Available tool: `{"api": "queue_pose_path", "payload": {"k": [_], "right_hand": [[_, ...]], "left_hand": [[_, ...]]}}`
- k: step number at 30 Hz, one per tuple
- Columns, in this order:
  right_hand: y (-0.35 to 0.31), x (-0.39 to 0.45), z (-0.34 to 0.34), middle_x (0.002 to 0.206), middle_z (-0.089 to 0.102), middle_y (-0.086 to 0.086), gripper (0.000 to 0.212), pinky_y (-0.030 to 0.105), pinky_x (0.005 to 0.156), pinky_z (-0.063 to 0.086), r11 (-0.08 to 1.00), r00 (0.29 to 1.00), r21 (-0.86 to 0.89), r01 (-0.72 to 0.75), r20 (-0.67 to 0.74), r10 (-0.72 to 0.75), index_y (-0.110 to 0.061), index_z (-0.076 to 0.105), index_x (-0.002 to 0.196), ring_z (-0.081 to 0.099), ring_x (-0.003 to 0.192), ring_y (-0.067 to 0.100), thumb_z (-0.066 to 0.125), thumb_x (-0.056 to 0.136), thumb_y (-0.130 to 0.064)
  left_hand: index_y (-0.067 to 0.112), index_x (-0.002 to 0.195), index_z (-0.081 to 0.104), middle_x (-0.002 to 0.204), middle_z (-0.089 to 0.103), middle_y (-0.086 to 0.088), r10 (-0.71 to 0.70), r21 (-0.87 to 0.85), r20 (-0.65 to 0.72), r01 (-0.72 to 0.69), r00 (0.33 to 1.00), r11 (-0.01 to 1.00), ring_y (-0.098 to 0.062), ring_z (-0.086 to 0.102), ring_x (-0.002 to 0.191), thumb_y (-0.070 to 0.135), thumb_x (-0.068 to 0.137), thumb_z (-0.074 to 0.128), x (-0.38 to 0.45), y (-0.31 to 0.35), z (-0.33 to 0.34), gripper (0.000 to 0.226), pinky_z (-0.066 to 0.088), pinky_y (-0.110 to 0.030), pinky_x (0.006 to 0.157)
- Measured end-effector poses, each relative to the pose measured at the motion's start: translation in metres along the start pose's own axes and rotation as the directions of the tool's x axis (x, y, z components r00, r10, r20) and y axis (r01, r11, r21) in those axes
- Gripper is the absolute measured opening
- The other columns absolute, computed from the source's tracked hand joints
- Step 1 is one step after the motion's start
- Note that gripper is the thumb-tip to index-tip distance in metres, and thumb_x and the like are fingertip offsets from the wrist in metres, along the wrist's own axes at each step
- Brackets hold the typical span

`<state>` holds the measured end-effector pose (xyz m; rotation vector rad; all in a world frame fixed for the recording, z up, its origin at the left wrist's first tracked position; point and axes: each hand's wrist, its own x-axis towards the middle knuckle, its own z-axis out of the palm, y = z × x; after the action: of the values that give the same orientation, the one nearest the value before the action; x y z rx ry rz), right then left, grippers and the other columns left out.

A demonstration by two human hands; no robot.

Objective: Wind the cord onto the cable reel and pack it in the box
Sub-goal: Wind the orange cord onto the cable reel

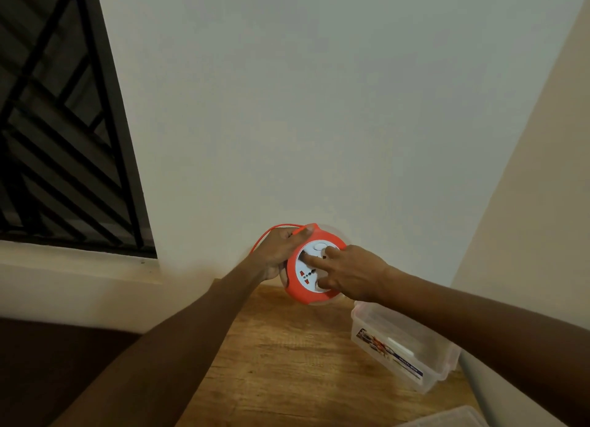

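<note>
Below the cable reel lies the wooden surface, the broadest thing in reach, and the reel is held up off it against the pale wall, probably so the drum can turn freely while the cord goes on. Right of the reel and lower, near the surface's wall-side edge, stands the clear plastic box, open-topped and close by, which looks like readiness for packing. Further below the reel, at the frame's bottom edge, a pale translucent piece shows, perhaps the lid; too little is visible to say.

The reel itself is tilted with its white socket face toward the camera. At its left rim the left hand grips it, thumb over the top edge pinning the orange cord, seemingly to keep tension and guide the strand. A loop of cord arcs out left of the reel, so winding does not look finished. On the reel's face the right hand rests with straight fingers pressed to the white disc, likely to spin it; it grasps nothing.
</note>
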<state>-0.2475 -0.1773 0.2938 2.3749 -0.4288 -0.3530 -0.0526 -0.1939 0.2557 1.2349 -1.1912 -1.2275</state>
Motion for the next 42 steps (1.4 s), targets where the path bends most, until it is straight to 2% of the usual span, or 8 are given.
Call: {"api": "queue_pose_path", "payload": {"k": [12, 19, 22, 24, 26, 30, 34, 42], "right_hand": [[-0.018, 0.015, -0.008, 0.143, 0.047, 0.015, 0.086, 0.043, 0.092, 0.051, 0.880, 0.903, 0.209, -0.427, 0.142, 0.404, -0.023, 0.001, 0.155, 0.060, 0.114, 0.032, 0.061, 0.094, -0.032], [-0.020, 0.021, -0.009, 0.151, 0.040, 0.006, 0.071, 0.040, 0.099, 0.046, 0.349, 0.751, 0.737, -0.578, 0.314, 0.581, -0.023, 0.017, 0.154, 0.048, 0.129, 0.029, 0.055, 0.095, -0.031], [-0.023, 0.021, -0.011, 0.154, 0.033, 0.007, 0.076, 0.025, 0.069, 0.054, 0.174, 0.756, 0.815, -0.552, 0.401, 0.518, -0.022, 0.008, 0.155, 0.063, 0.104, 0.026, 0.056, 0.095, -0.026], [-0.028, 0.019, -0.013, 0.155, 0.031, 0.008, 0.087, 0.027, 0.071, 0.056, 0.251, 0.757, 0.767, -0.590, 0.418, 0.503, -0.024, -0.001, 0.155, 0.065, 0.099, 0.022, 0.060, 0.094, -0.029], [-0.028, 0.012, -0.013, 0.151, 0.039, 0.010, 0.091, 0.038, 0.087, 0.054, 0.574, 0.793, 0.566, -0.592, 0.280, 0.541, -0.024, -0.001, 0.155, 0.060, 0.114, 0.028, 0.064, 0.091, -0.030], [-0.014, -0.004, -0.009, 0.140, 0.048, 0.018, 0.060, 0.044, 0.076, 0.057, 0.967, 0.979, 0.180, -0.180, -0.061, 0.193, -0.020, 0.042, 0.142, 0.065, 0.100, 0.036, 0.068, 0.088, -0.019], [-0.010, -0.004, -0.002, 0.147, 0.037, 0.014, 0.057, 0.046, 0.074, 0.059, 0.995, 1.000, 0.097, -0.019, -0.015, 0.020, -0.030, 0.053, 0.134, 0.059, 0.110, 0.038, 0.077, 0.082, -0.022], [-0.017, 0.003, -0.017, 0.150, 0.028, 0.023, 0.065, 0.046, 0.080, 0.056, 0.988, 0.991, 0.075, -0.133, -0.017, 0.134, -0.034, 0.030, 0.145, 0.055, 0.115, 0.041, 0.065, 0.091, -0.023]], "left_hand": [[0.021, 0.118, 0.070, 0.107, 0.079, -0.003, 0.089, 0.059, -0.086, -0.085, 0.992, 0.995, -0.026, 0.079, 0.088, 0.050, 0.093, 0.064, 0.005, 0.000, 0.002, 0.038, 0.066, -0.040, 0.076], [0.024, 0.108, 0.073, 0.100, 0.081, -0.003, 0.112, 0.082, -0.107, -0.103, 0.988, 0.991, -0.027, 0.078, 0.086, 0.051, 0.095, 0.062, 0.006, -0.001, 0.000, 0.032, 0.066, -0.040, 0.078], [0.025, 0.105, 0.074, 0.097, 0.081, -0.002, 0.118, 0.085, -0.095, -0.111, 0.988, 0.990, -0.026, 0.078, 0.085, 0.050, 0.095, 0.063, 0.005, -0.002, 0.001, 0.030, 0.065, -0.038, 0.075], [0.024, 0.106, 0.074, 0.096, 0.081, -0.002, 0.116, 0.064, -0.106, -0.109, 0.988, 0.992, -0.026, 0.078, 0.084, 0.050, 0.094, 0.063, 0.005, -0.003, 0.003, 0.031, 0.065, -0.036, 0.072], [0.021, 0.109, 0.073, 0.097, 0.081, -0.002, 0.099, 0.038, -0.123, -0.095, 0.987, 0.995, -0.026, 0.078, 0.083, 0.051, 0.093, 0.064, 0.005, -0.004, 0.002, 0.035, 0.065, -0.035, 0.071], [0.021, 0.110, 0.073, 0.100, 0.080, -0.004, 0.091, 0.054, -0.114, -0.085, 0.989, 0.995, -0.025, 0.079, 0.083, 0.051, 0.094, 0.063, 0.003, -0.005, -0.004, 0.036, 0.065, -0.036, 0.071], [0.024, 0.109, 0.072, 0.102, 0.080, -0.003, 0.092, 0.078, -0.093, -0.085, 0.991, 0.993, -0.025, 0.078, 0.085, 0.050, 0.096, 0.061, -0.001, -0.003, -0.002, 0.031, 0.065, -0.034, 0.068], [0.023, 0.110, 0.073, 0.101, 0.080, -0.003, 0.115, 0.077, -0.056, -0.111, 0.992, 0.991, -0.026, 0.079, 0.087, 0.048, 0.096, 0.062, -0.005, 0.007, -0.012, 0.031, 0.065, -0.039, 0.074]]}}
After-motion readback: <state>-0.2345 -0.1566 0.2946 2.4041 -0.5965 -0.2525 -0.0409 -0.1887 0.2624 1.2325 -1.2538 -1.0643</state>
